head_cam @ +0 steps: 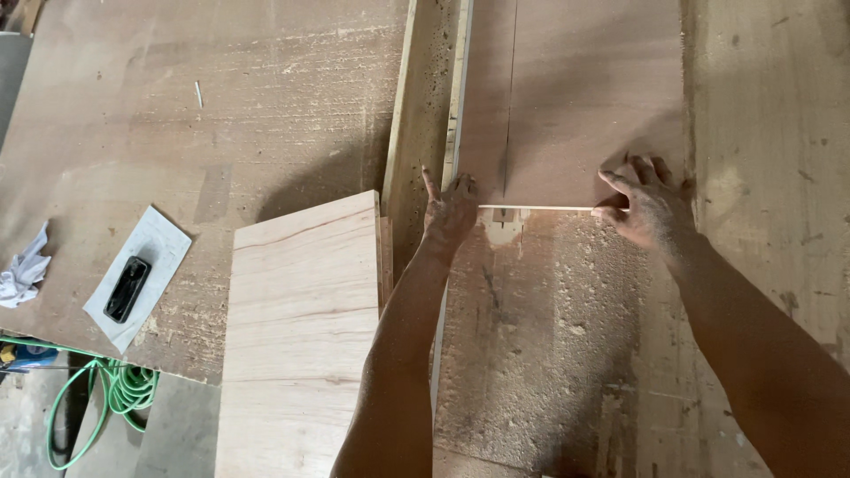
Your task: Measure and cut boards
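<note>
nearest the camera, two bare forearms dusted with sawdust reach up from the bottom edge. between them the bench [549, 354] is thickly covered in pale sawdust. to the left of the left forearm lies a light-coloured wooden board [301, 336] with visible grain, one corner pointing away from the viewer. further left, a green coiled hose [115, 389] hangs below the bench edge, and a black oblong object [127, 289] rests on a white sheet [159, 243]; a crumpled white rag [22, 274] lies at the far left.

past the sawdust, the left hand [450, 211] presses flat, fingers spread, on the near left corner of a reddish-brown plywood panel [584, 115], its index finger pointing up along a pale upright fence strip [456, 106]. the right hand [651, 205] is partly curled, thumb and fingers pinching the panel's near edge at its right corner. the panel lies flat on the bench, between the fence strip and the darker surface at right. a thin straight cut [510, 97] runs down the panel toward its near edge, above a small notch in the bench. beyond and left stretches a wide brown sheet streaked with dust, with a small nail-like thing [198, 94] on it.
</note>
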